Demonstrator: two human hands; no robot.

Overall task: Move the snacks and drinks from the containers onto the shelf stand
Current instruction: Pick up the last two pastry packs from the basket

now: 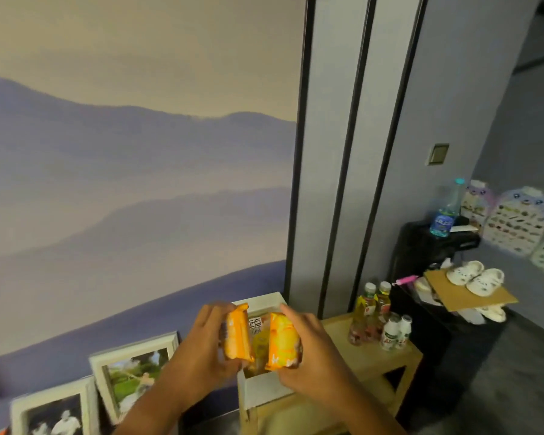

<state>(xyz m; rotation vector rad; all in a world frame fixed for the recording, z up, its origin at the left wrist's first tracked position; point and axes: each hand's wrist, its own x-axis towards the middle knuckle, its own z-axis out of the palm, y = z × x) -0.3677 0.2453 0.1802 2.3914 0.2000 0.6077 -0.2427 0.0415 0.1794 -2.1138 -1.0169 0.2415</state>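
2 orange snack packs [236, 335] held above white box [264, 392] of snacks.

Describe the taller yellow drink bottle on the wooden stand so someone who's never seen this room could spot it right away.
Find the light wooden stand against the grey wall panels, right of the two hands holding orange snack packs. Four bottles cluster at its back right corner. The taller yellow drink bottle stands leftmost, holding clear yellow liquid under a pale cap, beside a similar darker amber bottle and behind two short white bottles.
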